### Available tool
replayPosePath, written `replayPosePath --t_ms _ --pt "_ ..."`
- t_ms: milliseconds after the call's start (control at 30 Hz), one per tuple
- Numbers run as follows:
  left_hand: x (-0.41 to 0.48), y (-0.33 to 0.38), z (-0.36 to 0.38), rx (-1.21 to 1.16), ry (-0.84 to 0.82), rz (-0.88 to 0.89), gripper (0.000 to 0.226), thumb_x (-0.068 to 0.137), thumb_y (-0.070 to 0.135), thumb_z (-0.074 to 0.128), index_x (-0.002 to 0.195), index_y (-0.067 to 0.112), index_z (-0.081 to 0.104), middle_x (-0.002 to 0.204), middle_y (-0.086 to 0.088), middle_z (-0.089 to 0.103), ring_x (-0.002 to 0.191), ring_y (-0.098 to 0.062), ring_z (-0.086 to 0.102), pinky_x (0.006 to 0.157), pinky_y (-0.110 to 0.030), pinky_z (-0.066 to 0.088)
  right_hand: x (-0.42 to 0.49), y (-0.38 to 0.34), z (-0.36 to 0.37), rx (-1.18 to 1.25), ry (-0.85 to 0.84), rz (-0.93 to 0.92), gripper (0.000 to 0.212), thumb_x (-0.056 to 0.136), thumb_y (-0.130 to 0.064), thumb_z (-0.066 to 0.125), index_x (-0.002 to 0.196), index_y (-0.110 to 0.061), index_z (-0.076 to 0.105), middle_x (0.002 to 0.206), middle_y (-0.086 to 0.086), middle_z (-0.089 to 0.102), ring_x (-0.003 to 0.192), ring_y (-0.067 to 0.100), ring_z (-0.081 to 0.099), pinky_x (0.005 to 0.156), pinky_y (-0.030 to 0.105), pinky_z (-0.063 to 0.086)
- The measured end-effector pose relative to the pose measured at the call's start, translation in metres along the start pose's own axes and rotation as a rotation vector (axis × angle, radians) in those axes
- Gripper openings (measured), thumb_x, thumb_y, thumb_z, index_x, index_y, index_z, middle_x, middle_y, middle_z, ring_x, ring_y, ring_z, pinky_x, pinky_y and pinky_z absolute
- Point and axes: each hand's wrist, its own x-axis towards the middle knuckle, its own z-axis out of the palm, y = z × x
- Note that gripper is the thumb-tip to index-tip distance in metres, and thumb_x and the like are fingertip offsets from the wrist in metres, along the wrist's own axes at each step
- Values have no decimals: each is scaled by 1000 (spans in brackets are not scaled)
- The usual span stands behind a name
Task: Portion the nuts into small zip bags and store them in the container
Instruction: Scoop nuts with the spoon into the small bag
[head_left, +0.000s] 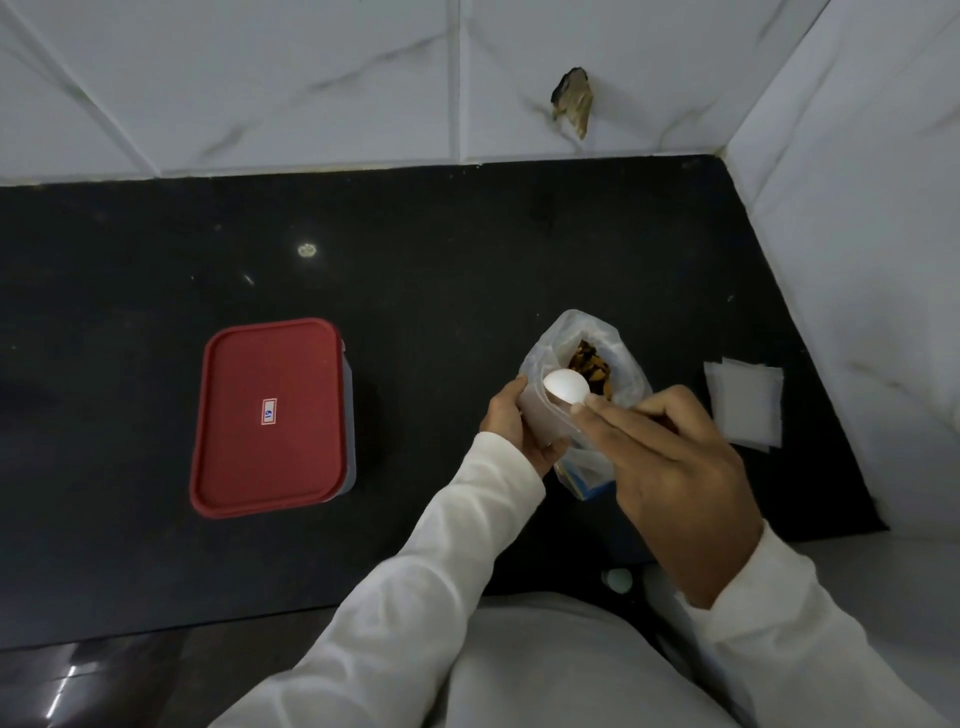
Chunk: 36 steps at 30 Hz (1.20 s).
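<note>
On the black counter (415, 260), the scoop (565, 387) points far-left.

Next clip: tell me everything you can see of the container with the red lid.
The container is a rounded rectangular plastic box: greyish body, red lid shut on it, small white sticker at its middle. It lies flat on the black counter, left of the left hand and right hand, touching neither.

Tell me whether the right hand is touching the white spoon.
Touching. The head view shows the right hand pinching the white spoon just behind its bowl, with no gap, near the small zip bag gripped by the left hand.
</note>
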Motion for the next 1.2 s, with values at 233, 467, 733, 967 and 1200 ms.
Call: replayPosePath --t_ms 233,467,733,967,1200 --pt "-7 3 0 -37 -12 11 50 93 38 59 137 14 55 87 -11 64 56 -22 67 43 -25 50 6 6 -15 333 131 360 27 90 -2 52 103 -7 75 93 1 70 87 9 58 82 11 43" --pt "-11 4 -5 -70 36 3 34 94 34 58 120 13 65 86 -11 68 68 -22 67 50 -27 54 -28 66 44 195 -128 619 12 84 -5 69 90 5 72 84 20 70 73 35 66 72 33 47" --pt "-6 -8 -2 -64 115 -24 24 93 32 60 109 15 67 85 -12 71 77 -25 68 54 -32 56 2 69 76 80 -327 466 26 65 8 79 87 -4 76 75 18 64 67 34 63 57 39 57" --pt "2 -10 -1 -28 112 4 30 94 36 59 114 14 65 95 -13 69 84 -27 67 61 -36 57 19 83 94 -32 -416 338 32 67 2 75 98 -7 70 90 9 69 90 29 55 65 39 56" --pt "8 -16 2 -35 127 38 38 95 38 56 123 14 63 99 -13 68 86 -27 67 59 -35 57 13 88 102 27 -481 269 36 59 8 77 93 -5 73 82 9 70 91 30 58 68 38 56"
